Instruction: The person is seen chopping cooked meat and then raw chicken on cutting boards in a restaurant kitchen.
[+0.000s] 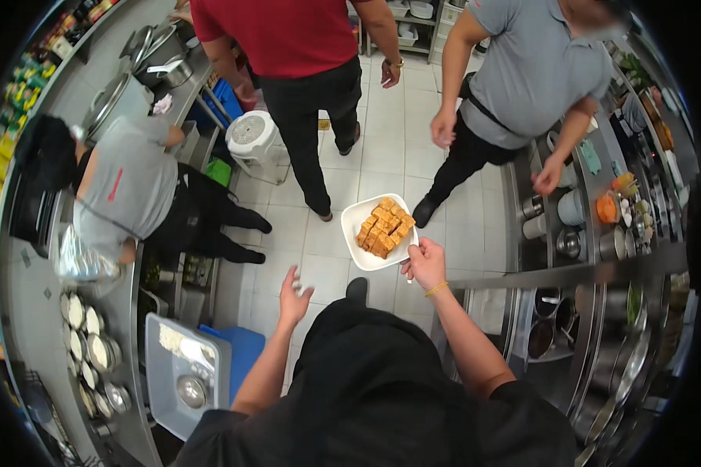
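My right hand [425, 264] grips the near right corner of a white square dish [359, 252], thumb on the rim. On the dish lie cut, browned blocks of food [384, 226], crisp and golden on top, packed close together. The dish is held out over the tiled floor in front of me. My left hand [295, 296] is raised to the left of the dish, apart from it, with its fingers spread and nothing in them.
A person in red [304, 35] stands ahead, another in grey [514, 76] ahead right, and a third [128, 181] leans over the left counter. A white stool [251, 137] stands ahead left. A grey bin [162, 373] with a metal bowl and steel cups [96, 350] are at left. Metal shelving [572, 271] lines the right.
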Demonstrator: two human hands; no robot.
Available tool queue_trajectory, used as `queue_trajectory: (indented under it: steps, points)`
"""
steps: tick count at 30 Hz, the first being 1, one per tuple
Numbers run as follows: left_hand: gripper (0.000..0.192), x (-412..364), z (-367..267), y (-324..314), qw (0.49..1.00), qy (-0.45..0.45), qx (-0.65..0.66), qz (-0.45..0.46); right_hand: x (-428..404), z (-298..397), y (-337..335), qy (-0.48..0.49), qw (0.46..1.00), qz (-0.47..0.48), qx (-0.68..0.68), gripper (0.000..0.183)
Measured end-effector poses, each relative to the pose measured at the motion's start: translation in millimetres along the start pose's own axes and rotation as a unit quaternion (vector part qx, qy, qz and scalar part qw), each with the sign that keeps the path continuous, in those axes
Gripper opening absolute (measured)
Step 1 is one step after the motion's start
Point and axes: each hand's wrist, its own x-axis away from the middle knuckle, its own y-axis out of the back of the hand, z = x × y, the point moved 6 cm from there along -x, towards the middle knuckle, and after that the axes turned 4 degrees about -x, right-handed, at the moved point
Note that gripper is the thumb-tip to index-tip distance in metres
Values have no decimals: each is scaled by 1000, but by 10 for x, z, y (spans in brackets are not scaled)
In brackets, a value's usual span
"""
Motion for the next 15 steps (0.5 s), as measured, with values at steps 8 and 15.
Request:
queue_trajectory:
  steps: [8,15]
  points:
    - [35,-2616,-1940,-678,969,-21,13,245,-1388,381,-411,1,999,-4,38,16]
    - [46,-3388,-1717,-1064,912,53,122,388,-2533,632,-816,19,988,52,141,16]
